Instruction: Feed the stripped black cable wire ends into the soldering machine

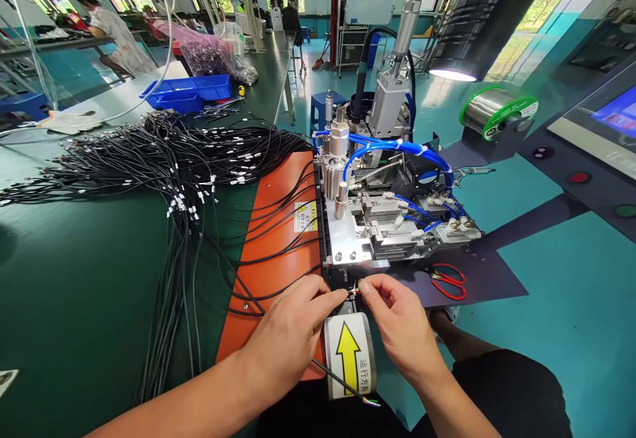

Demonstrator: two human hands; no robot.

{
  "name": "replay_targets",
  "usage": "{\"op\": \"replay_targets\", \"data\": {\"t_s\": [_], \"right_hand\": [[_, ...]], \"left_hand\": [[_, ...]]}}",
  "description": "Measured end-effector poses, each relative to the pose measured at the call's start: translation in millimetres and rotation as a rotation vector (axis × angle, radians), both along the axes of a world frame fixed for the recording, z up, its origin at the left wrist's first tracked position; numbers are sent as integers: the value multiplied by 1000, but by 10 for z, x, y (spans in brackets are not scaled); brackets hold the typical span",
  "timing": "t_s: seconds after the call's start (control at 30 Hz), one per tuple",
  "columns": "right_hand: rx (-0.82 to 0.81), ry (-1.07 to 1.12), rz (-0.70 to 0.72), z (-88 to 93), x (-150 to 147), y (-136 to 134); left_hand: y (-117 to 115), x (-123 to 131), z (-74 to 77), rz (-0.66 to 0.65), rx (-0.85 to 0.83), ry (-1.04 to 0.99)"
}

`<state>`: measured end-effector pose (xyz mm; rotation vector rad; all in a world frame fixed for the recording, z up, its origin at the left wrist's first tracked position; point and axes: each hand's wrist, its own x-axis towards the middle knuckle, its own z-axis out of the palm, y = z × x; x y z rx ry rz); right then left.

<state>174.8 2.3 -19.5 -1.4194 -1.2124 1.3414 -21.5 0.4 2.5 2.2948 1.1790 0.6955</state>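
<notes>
My left hand (293,312) is closed, its thumb and finger pinching the end of a black cable at the front of the machine. Opposite it, my right hand (395,315) pinches the thin coloured wires (354,290) at that cable's end. Fingertips partly cover the wires, so their exact number is hidden. Another black cable (338,380) runs out from under my left hand, with stripped coloured wires at its tip. It crosses a white plate (332,358) bearing a yellow arrow. Just beyond my fingers stands the metal machine (348,232) with pneumatic cylinders and blue hoses.
Several cables lie across the orange cover (278,226). A large heap of black cables (149,153) covers the bench on the left. Red-handled scissors (450,282) lie right of the machine, below a solder spool (497,112). Blue trays (191,90) stand behind; a person (122,40) sits far left.
</notes>
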Motion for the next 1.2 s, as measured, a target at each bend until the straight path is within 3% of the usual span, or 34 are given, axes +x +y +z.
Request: {"op": "replay_targets", "data": {"t_s": [1.2], "right_hand": [[-73, 74, -15, -79, 8, -6]], "left_hand": [[16, 39, -14, 11, -19, 116]]}}
